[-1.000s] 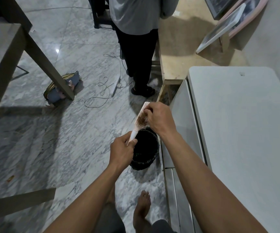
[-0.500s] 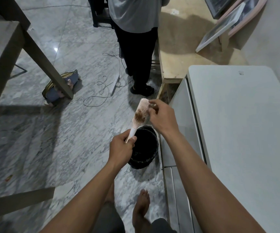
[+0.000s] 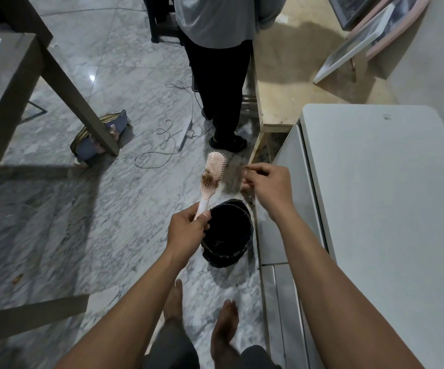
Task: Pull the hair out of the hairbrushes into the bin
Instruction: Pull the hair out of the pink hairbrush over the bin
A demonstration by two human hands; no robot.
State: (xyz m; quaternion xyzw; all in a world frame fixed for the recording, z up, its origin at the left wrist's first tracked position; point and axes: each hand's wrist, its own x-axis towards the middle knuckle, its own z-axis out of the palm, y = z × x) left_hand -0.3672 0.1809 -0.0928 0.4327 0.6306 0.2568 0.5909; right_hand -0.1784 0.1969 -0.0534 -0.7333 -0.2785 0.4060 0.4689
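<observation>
My left hand [image 3: 186,230] grips the handle of a pink hairbrush [image 3: 214,166], held upright with the bristles facing me. A brown clump of hair [image 3: 209,179] sits in the lower bristles. My right hand [image 3: 267,185] is to the right of the brush head, thumb and forefinger pinched on thin strands of hair that stretch faintly back toward the brush. The black lined bin [image 3: 247,218] stands on the floor just below both hands, beside the white table.
A white table [image 3: 388,209] fills the right side. A person [image 3: 221,75] stands just beyond the bin. A power strip with cable [image 3: 185,131] and a bag [image 3: 98,137] lie on the marble floor by a table leg [image 3: 77,97]. My bare feet [image 3: 223,328] are below.
My right hand has left the brush head and moved right, drawing hair strands out. The left hand has tilted the brush more upright.
</observation>
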